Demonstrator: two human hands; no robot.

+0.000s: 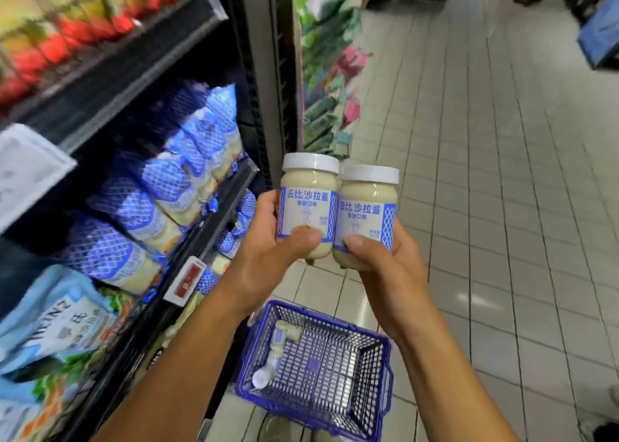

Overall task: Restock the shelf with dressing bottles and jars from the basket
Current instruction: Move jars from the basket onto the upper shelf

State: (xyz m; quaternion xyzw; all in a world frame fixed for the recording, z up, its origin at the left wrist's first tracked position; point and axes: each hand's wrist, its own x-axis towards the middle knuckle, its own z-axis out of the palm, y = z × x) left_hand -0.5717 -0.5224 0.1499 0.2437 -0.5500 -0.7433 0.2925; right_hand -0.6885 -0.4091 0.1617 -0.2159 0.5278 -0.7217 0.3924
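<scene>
The left hand (268, 244) grips one round glass salad-dressing jar (308, 207); the right hand (385, 261) grips its white-capped twin (366, 217), sides touching. Below sits a blue lattice plastic basket (368, 405).

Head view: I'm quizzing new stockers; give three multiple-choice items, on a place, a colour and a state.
1. Where is the basket? A on the top shelf; B down by the floor; C on a counter.
2. What colour are the lids of the left jar and right jar? A white; B red; C green.
3. What are the left hand and right hand doing? A idle; B sharing one jar; C gripping one jar each.
Answers: B, it sits low near the floor; A, both lids are white; C, each hand wraps its own jar.
</scene>
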